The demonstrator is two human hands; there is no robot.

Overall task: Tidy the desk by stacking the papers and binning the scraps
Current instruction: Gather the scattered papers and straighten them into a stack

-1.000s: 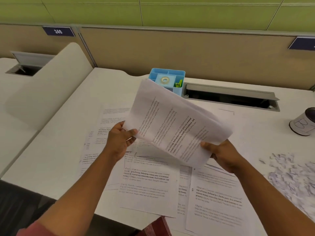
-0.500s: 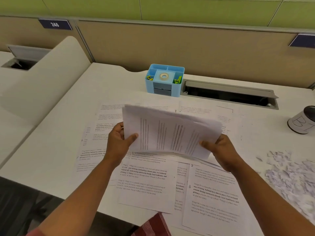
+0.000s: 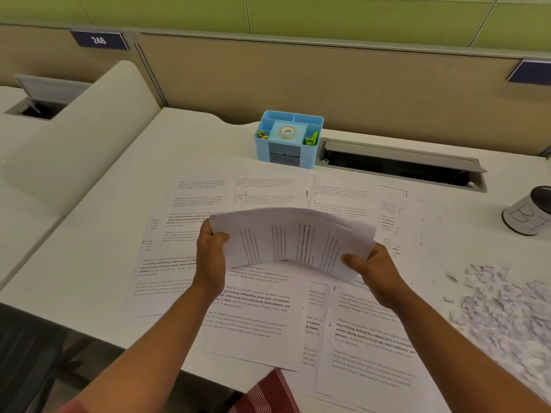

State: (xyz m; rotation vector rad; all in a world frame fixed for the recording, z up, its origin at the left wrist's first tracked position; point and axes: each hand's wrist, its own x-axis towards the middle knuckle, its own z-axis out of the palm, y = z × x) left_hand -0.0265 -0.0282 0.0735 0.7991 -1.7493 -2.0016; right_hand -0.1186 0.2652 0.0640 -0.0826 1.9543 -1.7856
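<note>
bare desk [image 3: 98, 234] left: free | organizer [image 3: 288, 140] behind sheets | right: scraps [image 3: 504, 317], cup [image 3: 527, 214] (on its side)

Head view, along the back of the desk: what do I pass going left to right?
Blue plastic desk organiser → grey open cable tray → white cylindrical can with a dark top.

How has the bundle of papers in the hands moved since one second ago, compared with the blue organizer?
Yes. The bundle of papers has come down and toward the person: earlier its top edge covered the blue organizer; now it sits well below it, flatter, held by both hands.
</note>
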